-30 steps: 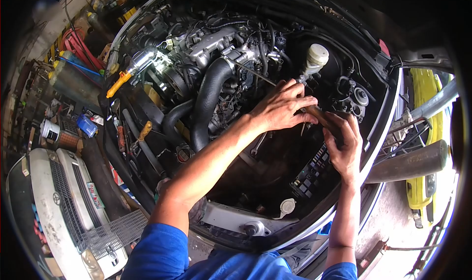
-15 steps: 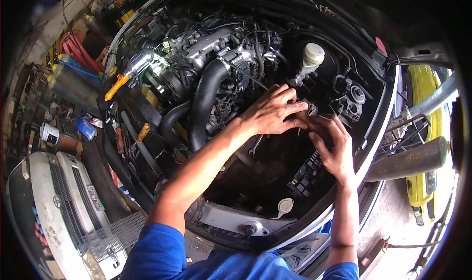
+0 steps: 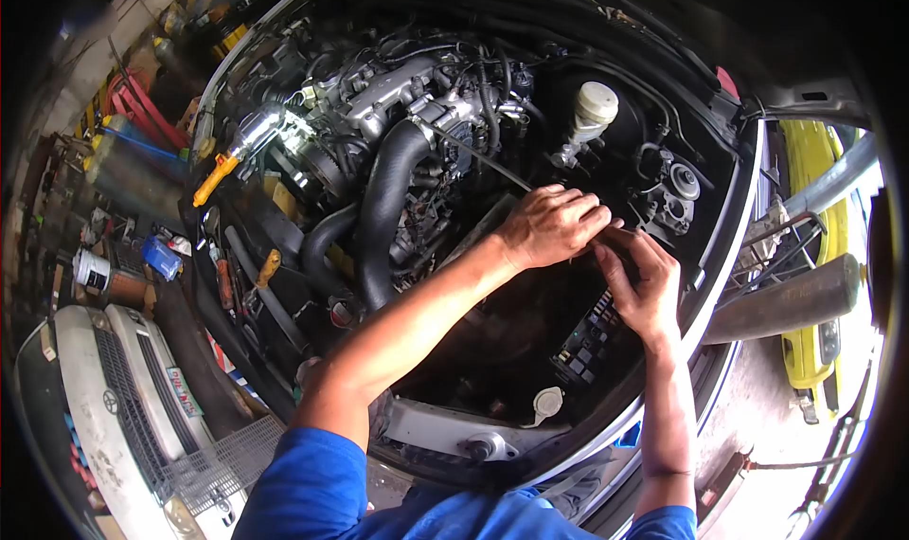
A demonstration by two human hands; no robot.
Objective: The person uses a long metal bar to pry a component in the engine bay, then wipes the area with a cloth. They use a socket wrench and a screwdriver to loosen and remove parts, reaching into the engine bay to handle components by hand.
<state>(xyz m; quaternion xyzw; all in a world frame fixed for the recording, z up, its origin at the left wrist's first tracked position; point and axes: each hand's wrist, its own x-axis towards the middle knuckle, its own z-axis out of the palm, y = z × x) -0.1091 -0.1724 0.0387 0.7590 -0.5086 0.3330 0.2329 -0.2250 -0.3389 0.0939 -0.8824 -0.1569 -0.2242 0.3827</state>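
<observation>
Hands meet over the engine bay: left hand [image 3: 549, 225] is curled above a small dark part [image 3: 615, 246], pinched by the right hand [image 3: 639, 289] near the fuse box [image 3: 592, 336]; steady support from both is advised.

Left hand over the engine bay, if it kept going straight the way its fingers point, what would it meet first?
Probably the right hand: the left hand points its fingers toward the car's right side, and their tips already sit against the right hand's fingers. Depth is unclear; whatever they grip is hidden.
</observation>
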